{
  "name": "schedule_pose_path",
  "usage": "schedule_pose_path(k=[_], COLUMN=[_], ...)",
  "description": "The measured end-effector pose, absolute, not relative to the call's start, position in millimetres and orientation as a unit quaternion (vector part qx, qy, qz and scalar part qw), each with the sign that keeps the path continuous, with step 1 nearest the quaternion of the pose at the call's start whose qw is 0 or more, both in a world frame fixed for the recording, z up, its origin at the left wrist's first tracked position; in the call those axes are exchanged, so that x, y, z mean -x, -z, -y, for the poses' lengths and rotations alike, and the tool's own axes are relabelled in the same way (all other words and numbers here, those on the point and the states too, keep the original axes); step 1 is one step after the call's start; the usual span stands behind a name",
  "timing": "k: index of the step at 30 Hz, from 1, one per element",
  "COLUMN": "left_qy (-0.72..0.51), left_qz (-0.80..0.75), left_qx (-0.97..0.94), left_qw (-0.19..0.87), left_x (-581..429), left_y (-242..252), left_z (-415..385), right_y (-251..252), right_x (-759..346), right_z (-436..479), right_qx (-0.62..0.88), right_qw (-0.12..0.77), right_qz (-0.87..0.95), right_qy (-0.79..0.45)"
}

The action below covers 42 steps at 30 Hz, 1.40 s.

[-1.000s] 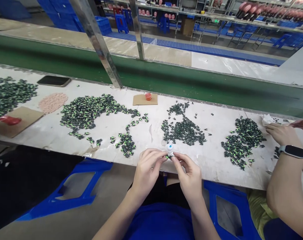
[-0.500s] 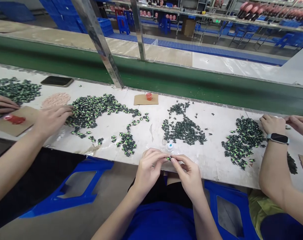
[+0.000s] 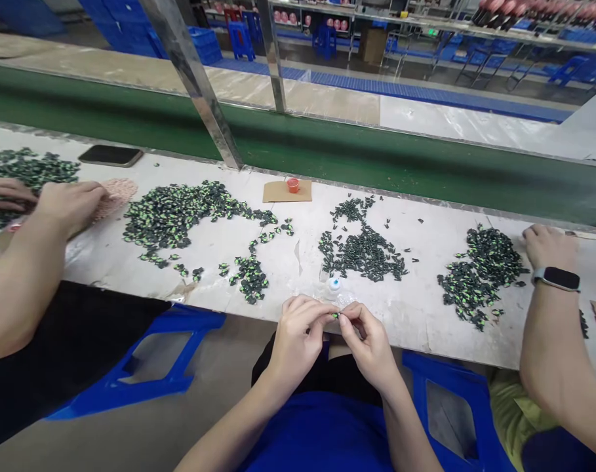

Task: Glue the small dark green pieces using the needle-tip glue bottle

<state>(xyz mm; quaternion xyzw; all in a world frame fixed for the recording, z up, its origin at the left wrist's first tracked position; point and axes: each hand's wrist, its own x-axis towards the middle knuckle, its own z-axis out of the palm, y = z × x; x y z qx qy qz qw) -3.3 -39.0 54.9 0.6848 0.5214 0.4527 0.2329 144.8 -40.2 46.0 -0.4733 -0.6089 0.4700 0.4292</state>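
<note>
My left hand (image 3: pixel 300 334) pinches a small dark piece with bright green (image 3: pixel 336 315) at the table's front edge. The fingertips of my right hand (image 3: pixel 367 335) are closed at the same piece from the other side; whether they grip a second part is too small to tell. Just beyond the fingers stands a small white bottle with a blue tip (image 3: pixel 334 284). A heap of small dark parts (image 3: pixel 364 254) lies behind it. Left of my hands is a small cluster of black and green pieces (image 3: pixel 250 279), trailing from a larger pile (image 3: pixel 167 213).
A red cup (image 3: pixel 292 185) sits on cardboard at the back. A metal post (image 3: pixel 199 92) rises behind the table (image 3: pixel 288 282). Co-workers' hands are at left (image 3: pixel 66 206) and right (image 3: pixel 551 249), near other piles. A phone (image 3: pixel 111 155) lies at the back left.
Both my hands stay together at the small piece, with slight finger movement. The left co-worker's hand has moved left, from the black and green pile to beside the pink pieces.
</note>
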Motion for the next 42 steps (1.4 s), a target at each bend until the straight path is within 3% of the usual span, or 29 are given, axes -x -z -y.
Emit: schedule_pose_path(k=[9,21,25,29,34,36,42], left_qy=[-0.435,-0.435,-0.440,-0.451,-0.346,-0.313,-0.209], left_qz=[-0.522,-0.507,-0.551,-0.658,-0.756,-0.762,-0.741], left_qx=[-0.669,-0.677,-0.666,-0.590,-0.551,-0.563,-0.634], left_qw=[0.301,0.307,0.244,0.122,0.070,0.069,0.076], left_x=[6,6,24,67,113,119,124], left_y=[-60,-66,-67,-61,-44,-39,-31], left_z=[38,43,33,9,-31,-49,-99], right_y=[-38,-47,-48,-49,-56,-55,-33], right_x=[-145,-147,-173,-222,-247,-237,-171], right_z=[41,38,34,21,11,11,7], right_qx=[0.463,0.425,0.465,0.650,0.770,0.758,0.601], right_qw=[0.456,0.453,0.463,0.468,0.436,0.438,0.373], right_qz=[0.637,0.708,0.701,0.587,0.464,0.484,0.669], right_qy=[-0.415,-0.336,-0.279,-0.114,0.047,0.025,-0.228])
